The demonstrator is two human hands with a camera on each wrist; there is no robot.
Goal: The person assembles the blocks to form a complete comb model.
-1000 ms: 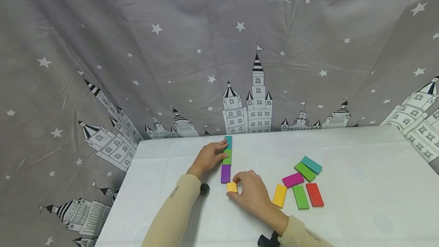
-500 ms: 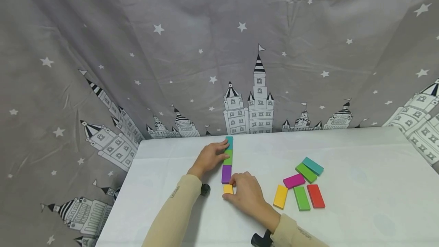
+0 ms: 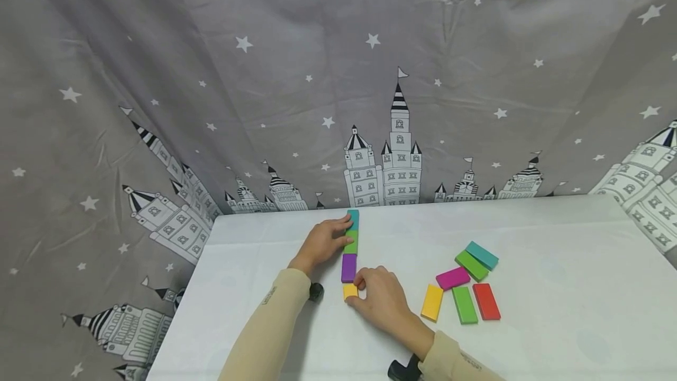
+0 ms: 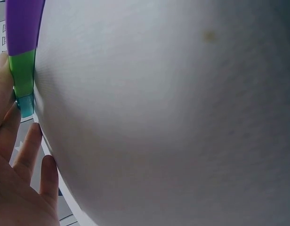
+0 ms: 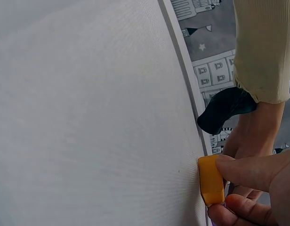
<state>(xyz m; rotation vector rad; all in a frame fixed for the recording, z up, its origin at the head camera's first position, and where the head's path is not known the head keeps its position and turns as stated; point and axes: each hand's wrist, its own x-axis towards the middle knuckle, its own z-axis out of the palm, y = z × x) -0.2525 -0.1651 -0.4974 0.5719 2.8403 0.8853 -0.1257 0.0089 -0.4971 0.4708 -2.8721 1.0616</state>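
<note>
Flat blocks form a straight row in the head view: a teal block [image 3: 355,219] at the far end, a green block [image 3: 352,247], a purple block [image 3: 348,268] and a yellow block [image 3: 349,291] at the near end. My left hand [image 3: 321,244] rests against the teal and green blocks; its fingers look fairly straight in the left wrist view. Between thumb and fingers, my right hand [image 3: 388,300] pinches the yellow block, whose far end is at or very close to the purple one. The right wrist view shows the yellow block [image 5: 211,180] at the table surface, partly covered by the thumb.
Right of the right hand lie a second yellow block [image 3: 432,303], a magenta block [image 3: 452,278], a red block [image 3: 486,301], another teal block [image 3: 482,255] and two more green blocks [image 3: 465,305]. A grey castle-print curtain [image 3: 296,75] hangs behind the white table [image 3: 560,287].
My right hand has moved slightly left with the yellow block, from off to the right of the row into line beneath the purple block. The left hand has stayed in place.
</note>
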